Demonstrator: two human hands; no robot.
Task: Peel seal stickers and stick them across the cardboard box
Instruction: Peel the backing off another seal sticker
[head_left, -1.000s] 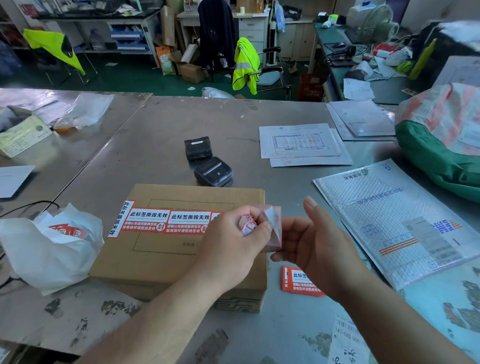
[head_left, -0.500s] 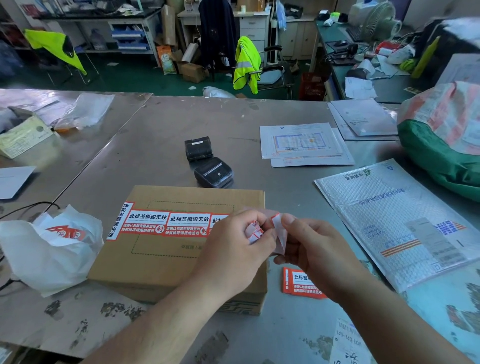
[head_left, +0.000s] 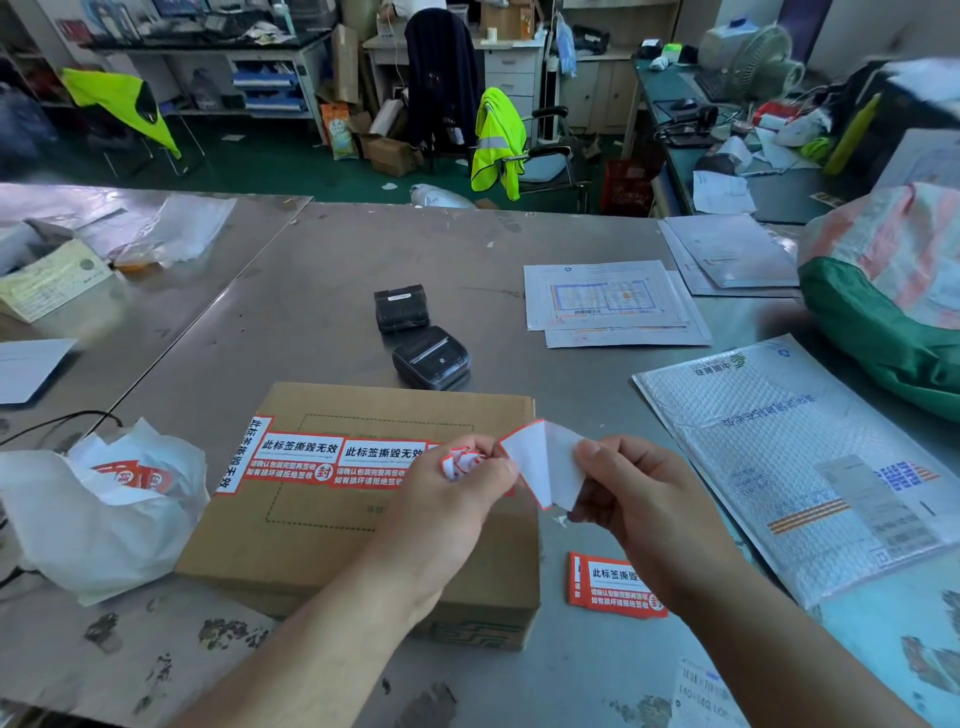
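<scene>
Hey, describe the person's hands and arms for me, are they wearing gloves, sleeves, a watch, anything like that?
Nothing is worn, as far as the view shows. The left hand and right hand are bare, with no gloves and no rings in view. The left forearm and right forearm are bare down to the frame's edge: no sleeve, watch or wristband.

Grey metal table (head_left: 311, 270), scuffed along its near edge, and in the middle sits a black label printer (head_left: 431, 358), so take that as the marker. Just behind it is a second black printer (head_left: 401, 307), the two almost touching. Right of the marker and a little back, there's a stack of printed sheets (head_left: 608, 299). Right and nearer, a bubble mailer (head_left: 779, 457) lies flat. Far right, a green-and-striped sack (head_left: 883, 322). Left and nearer, a crumpled white plastic bag (head_left: 78, 530). Far left and back, a yellowish slip (head_left: 52, 280). Well beyond the marker, a hi-vis vest (head_left: 498, 140) is draped over a chair.
</scene>
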